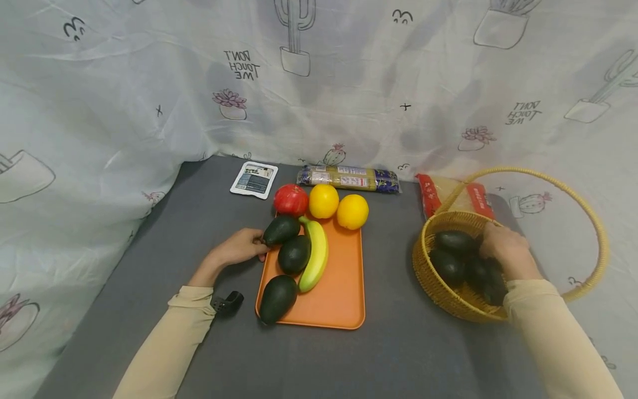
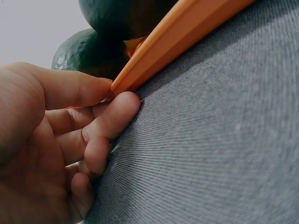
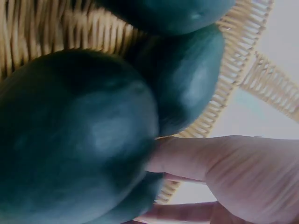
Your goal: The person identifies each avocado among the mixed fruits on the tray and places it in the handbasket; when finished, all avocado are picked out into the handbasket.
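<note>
A round yellow wicker basket (image 1: pixel 430 281) holds dark green avocados (image 1: pixel 452 268); to its left, a flat orange tray (image 1: pixel 341 271) carries three more avocados (image 1: pixel 278 299) along its left side.

White-edged packet (image 1: pixel 254 180), long yellow-and-blue package (image 1: pixel 349 178), red-marked bag (image 1: pixel 464 200), cactus-print cloth (image 1: pixel 349 111)

A tabletop closed off by hanging fabric, more like a makeshift booth than an open room; whether it stands in a home or a studio cannot be told. Pale, creased cloth (image 1: pixel 179 83) printed with potted cacti and reversed lettering runs from nine o'clock through twelve to three. Inside it lies a grey table (image 1: pixel 389 360). Clockwise around the table's middle, groceries give a kitchen flavour: a labelled flat pack (image 1: pixel 254 180) at eleven, long noodle-like packets (image 1: pixel 349 178) at twelve, a red-and-clear bag (image 1: pixel 430 195) at two, and a wicker basket (image 1: pixel 427 280) at three.
</note>
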Available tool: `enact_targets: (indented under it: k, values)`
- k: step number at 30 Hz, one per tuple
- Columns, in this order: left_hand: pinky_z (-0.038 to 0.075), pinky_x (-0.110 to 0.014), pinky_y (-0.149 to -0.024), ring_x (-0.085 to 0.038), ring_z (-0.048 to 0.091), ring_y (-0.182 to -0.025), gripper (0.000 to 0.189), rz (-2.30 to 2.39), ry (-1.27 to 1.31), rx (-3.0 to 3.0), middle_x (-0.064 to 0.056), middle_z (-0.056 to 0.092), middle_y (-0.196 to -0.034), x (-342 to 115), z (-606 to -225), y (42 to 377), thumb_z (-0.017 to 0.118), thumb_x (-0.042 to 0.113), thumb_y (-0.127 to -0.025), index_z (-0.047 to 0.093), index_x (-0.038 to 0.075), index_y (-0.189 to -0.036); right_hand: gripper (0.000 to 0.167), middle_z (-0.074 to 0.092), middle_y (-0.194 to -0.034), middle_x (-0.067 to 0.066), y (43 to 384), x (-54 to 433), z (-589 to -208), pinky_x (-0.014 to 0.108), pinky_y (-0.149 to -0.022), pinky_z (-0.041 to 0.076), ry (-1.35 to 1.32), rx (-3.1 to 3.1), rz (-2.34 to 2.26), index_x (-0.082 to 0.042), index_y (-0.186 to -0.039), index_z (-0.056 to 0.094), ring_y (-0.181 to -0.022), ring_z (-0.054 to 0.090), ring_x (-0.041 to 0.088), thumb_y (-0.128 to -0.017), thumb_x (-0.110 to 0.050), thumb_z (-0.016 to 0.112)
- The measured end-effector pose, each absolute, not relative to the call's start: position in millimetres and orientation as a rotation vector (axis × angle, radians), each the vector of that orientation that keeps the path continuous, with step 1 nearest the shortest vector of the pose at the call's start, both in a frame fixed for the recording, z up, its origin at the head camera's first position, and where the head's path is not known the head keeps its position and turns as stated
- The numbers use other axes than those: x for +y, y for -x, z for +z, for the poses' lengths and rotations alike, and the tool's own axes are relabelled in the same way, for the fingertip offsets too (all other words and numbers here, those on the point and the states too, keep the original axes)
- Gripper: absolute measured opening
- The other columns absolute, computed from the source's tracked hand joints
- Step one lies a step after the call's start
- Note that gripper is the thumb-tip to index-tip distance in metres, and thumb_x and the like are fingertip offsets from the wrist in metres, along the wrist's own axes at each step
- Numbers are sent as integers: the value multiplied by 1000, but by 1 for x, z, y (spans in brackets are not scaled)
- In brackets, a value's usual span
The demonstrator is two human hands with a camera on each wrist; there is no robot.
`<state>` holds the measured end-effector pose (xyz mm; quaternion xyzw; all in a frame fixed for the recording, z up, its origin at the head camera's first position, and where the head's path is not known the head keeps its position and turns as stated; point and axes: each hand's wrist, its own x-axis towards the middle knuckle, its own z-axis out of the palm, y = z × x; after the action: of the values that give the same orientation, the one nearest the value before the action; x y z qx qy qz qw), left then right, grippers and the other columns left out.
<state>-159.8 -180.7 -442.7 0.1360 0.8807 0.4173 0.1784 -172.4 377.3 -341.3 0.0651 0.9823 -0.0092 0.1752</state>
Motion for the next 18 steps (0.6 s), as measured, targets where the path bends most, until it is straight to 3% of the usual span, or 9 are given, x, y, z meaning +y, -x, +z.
enact_targets:
  k: [6,11,14,18]
  values:
    - [43,-28,-68,-14,60,-65,18,1184,-399,2484,-6,67,-69,-180,-441,162,60,13,-89,66,-2,-98,32,57,-103,44,160,347,-330,69,-62,44,-121,2971,-41,9,-105,54,-85,56,62,-82,-13,53]
    - [43,-27,-69,-13,60,-65,18,1172,-408,2497,-6,68,-70,-180,-440,165,61,13,-89,66,-2,-98,14,57,-76,29,140,289,-328,52,-40,34,94,3344,-111,1,-88,53,-54,53,46,-81,-11,50]
    - [42,-26,-68,-13,59,-64,17,1164,-401,2510,-6,67,-69,-180,-440,164,61,12,-88,66,-1,-96,18,59,-79,20,128,251,-334,51,-41,36,409,3569,-145,0,-95,60,-54,54,40,-80,-9,58]
    - [41,-24,-66,-13,58,-63,15,1169,-396,2510,-6,67,-68,-178,-441,159,61,11,-86,65,-1,-94,34,67,-98,17,115,204,-346,49,-59,50,905,3615,-212,-3,-112,65,-74,64,37,-78,-8,67]
